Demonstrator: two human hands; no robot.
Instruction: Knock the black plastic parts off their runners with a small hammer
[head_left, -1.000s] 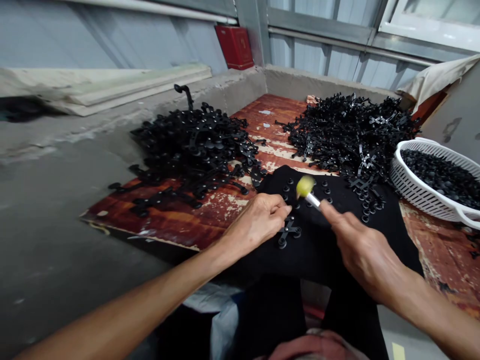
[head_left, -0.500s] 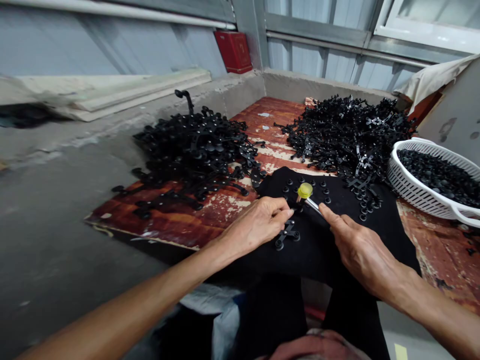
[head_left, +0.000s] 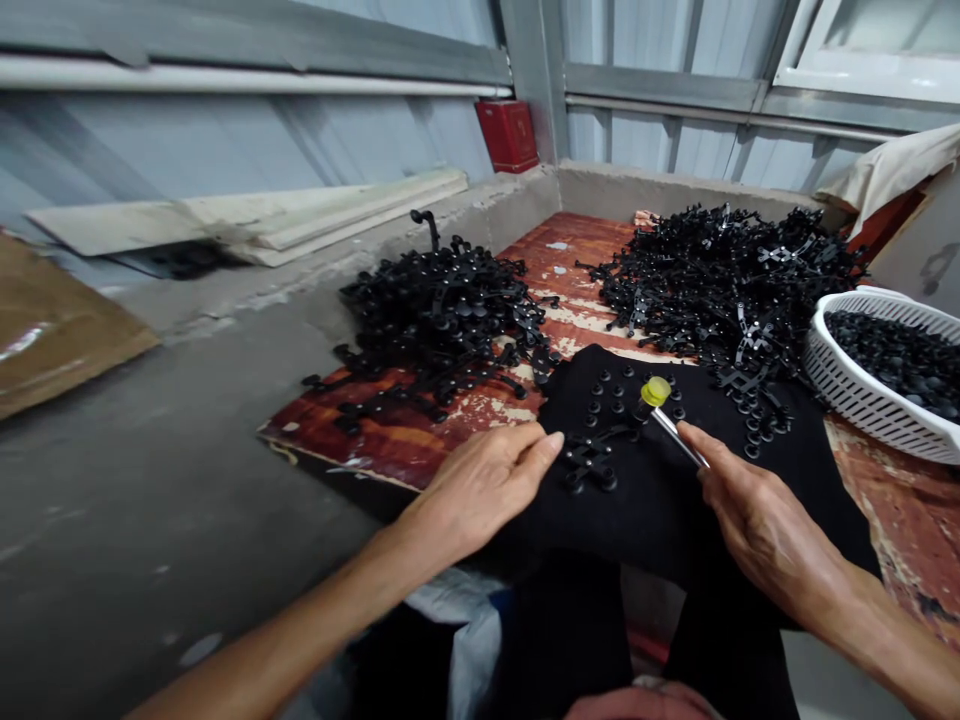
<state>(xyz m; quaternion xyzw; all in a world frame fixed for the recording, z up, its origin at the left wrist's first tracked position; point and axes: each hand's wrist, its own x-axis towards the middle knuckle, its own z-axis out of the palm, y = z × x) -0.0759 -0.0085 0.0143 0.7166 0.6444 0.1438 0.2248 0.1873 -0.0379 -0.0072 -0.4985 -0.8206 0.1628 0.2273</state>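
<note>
A small mallet with a yellow head (head_left: pixel 655 391) and a metal shaft is held in my right hand (head_left: pixel 757 510), with its index finger stretched along the shaft. The mallet head is over the small black round pieces on the black cloth (head_left: pixel 637 520). My left hand (head_left: pixel 499 470) is closed, thumb against the curled fingers; whatever it pinches is hidden. Just right of its fingertips lies a black jointed linkage (head_left: pixel 589 458) with round feet and shiny rivets. One arm of the linkage reaches toward the mallet. Several black round pieces (head_left: pixel 604 376) stand in rows on the cloth.
A heap of black linkages (head_left: pixel 450 310) lies at the left of the worn red board (head_left: pixel 360 425); a larger heap (head_left: pixel 735 270) is at the back right. A white slotted basket (head_left: pixel 862 380) holds black round pieces. A red box (head_left: pixel 508 135) stands in the corner.
The view has turned a little to the left. My left hand has drawn back left from the mallet, uncovering the linkage. The mallet head has moved slightly right of the left fingertips.
</note>
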